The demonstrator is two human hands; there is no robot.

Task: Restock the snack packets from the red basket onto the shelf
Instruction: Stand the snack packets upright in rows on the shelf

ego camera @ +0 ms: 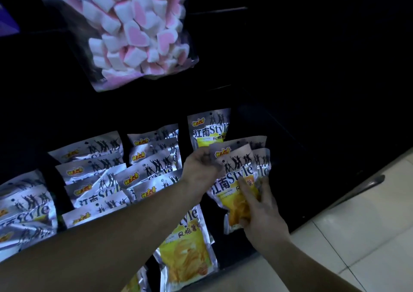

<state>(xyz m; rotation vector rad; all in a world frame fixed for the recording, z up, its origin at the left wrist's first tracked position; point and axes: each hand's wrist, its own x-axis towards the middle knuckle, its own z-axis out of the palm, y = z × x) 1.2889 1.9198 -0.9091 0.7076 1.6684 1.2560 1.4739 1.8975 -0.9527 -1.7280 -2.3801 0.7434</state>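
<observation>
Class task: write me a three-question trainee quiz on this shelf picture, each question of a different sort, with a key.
1. True or false: the marshmallow bag hangs above the packets.
2. What does the right hand hold? A: a packet. B: a bottle. C: the marshmallow bag.
3. Fill in: the tiled floor lies to the ___ of the shelf.
Key: 1 true; 2 A; 3 right.

The left forearm [111, 235] and right forearm [301, 267] are bare along all that shows; the left hand [201, 168] and right hand [261, 213] are bare too.
</observation>
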